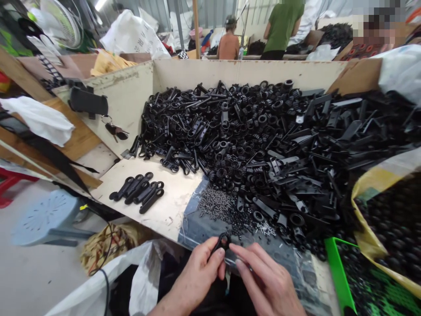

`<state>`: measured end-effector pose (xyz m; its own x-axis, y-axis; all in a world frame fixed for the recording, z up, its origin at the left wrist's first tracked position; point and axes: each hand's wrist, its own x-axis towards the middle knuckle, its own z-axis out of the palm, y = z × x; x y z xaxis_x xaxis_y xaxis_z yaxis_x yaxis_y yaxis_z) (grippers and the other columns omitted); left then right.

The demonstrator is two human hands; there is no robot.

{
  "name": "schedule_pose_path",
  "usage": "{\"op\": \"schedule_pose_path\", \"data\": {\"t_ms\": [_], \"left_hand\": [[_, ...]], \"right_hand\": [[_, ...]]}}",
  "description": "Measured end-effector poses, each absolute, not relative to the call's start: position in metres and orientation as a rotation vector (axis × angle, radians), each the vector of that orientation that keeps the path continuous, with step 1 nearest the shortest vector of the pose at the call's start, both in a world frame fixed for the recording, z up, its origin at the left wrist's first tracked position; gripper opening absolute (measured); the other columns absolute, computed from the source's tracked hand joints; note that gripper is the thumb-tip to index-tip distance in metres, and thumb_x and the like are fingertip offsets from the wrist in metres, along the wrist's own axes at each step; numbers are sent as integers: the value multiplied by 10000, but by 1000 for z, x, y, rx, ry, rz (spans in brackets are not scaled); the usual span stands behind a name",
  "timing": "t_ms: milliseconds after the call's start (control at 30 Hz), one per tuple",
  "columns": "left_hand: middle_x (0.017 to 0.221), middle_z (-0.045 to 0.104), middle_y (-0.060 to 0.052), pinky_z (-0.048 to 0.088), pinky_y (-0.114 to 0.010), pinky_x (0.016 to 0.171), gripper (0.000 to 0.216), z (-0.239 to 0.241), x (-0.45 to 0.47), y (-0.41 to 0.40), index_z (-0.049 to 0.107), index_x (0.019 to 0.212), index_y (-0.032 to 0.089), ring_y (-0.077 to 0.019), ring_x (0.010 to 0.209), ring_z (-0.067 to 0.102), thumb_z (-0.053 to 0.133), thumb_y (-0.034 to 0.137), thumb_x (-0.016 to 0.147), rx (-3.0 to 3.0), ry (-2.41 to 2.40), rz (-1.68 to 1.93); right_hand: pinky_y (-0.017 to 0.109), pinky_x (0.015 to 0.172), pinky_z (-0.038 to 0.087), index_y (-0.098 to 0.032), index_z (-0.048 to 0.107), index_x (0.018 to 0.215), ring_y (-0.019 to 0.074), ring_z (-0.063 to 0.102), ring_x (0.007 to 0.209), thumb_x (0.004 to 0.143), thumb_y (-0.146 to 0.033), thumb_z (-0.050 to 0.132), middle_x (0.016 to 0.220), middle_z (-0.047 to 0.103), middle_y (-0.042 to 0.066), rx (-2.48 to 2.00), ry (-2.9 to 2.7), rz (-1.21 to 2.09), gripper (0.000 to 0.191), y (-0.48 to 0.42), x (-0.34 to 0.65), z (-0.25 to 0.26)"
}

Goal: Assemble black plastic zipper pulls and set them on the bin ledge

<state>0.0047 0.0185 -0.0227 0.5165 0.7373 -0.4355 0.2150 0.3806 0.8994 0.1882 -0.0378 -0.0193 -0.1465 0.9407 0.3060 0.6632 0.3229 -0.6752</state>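
Close to the front edge of the bench, my left hand [201,268] is closed on a black plastic handle piece [224,239] with a ring at its end. My right hand [263,274] comes in from the other side, its index fingertip at the ring. Its thumb and fingers are pinched together around something thin and small that I cannot make out. Just beyond my hands lie small grey metal pins or screws [215,202] and tiny black parts [241,219]. Several similar black ring-ended handles [140,188] rest in a group on the pale board to the left.
A big heap of black plastic parts [230,127] fills the wooden-walled bench. At right stand a green crate [336,267] and a yellow-edged sack [371,228] of black pieces. Keys [115,131] hang on the left wall; a blue stool [49,215] stands below. People are further back.
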Motion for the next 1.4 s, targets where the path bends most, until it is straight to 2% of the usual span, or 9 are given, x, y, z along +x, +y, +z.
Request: {"op": "schedule_pose_path", "data": {"t_ms": [167,333,633,833,1000,1133,1267,1333,1400], "left_hand": [[599,484,68,216,-256,514,427,-21,7,21,609,1117,130,-103,521,297,466,515,998,1157,1020,402],[606,472,71,210,-256,517,427,-26,6,18,597,1170,131,-105,530,294,471,502,1000,1161,1032,405],[618,440,71,248,-253,553,336,-26,6,18,608,1087,171,-119,580,336,452,459,1016,1208,1044,404],[608,414,76,284,-251,562,313,-29,10,15,565,927,196,-121,570,346,443,473,1005,1234,1109,434],[614,430,62,339,-258,572,344,-34,16,8,558,916,210,-145,572,414,407,509,992,1293,1248,498],[673,514,25,407,-286,630,384,-44,17,2,622,1016,214,-188,631,509,420,536,962,1423,1377,534],[609,515,44,425,-286,593,464,-54,15,5,651,1096,221,-194,583,521,485,614,915,1409,1369,640],[555,486,64,421,-268,555,486,-53,12,10,656,1116,223,-178,542,505,557,635,880,1363,1342,726],[529,480,74,401,-239,506,518,-48,3,19,660,1119,221,-150,505,477,672,635,807,1269,1323,809]], "right_hand": [[211,622,586,-241,590,1255,167,749,709,1004,-143,358,905,732,50,-1477,-2022,504,356,-47,193,-29],[212,719,582,-263,608,1254,176,772,799,975,-123,384,988,784,45,-1535,-1981,739,384,-48,191,-44],[212,689,506,-259,637,1068,169,763,810,1029,-182,301,944,778,24,-1528,-1949,1041,347,-38,187,-24],[248,683,509,-242,641,1162,217,781,853,1018,-160,301,967,795,54,-1720,-1993,1079,379,-38,184,-26],[268,615,516,-237,580,1363,274,798,849,928,-44,398,973,816,90,-2105,-2211,971,509,-34,164,-18],[236,611,510,-206,553,1400,247,797,811,849,29,475,979,811,124,-2300,-2214,828,604,-30,146,-6],[216,603,487,-206,626,1251,244,793,809,824,-1,552,948,813,100,-2230,-2175,875,479,-29,151,0],[209,591,477,-237,666,1151,240,793,802,873,-66,563,909,817,61,-2121,-2131,946,342,-35,163,-1],[210,636,496,-274,683,1152,217,786,810,968,-176,518,885,816,29,-1976,-2018,869,266,-43,180,-2]]}}
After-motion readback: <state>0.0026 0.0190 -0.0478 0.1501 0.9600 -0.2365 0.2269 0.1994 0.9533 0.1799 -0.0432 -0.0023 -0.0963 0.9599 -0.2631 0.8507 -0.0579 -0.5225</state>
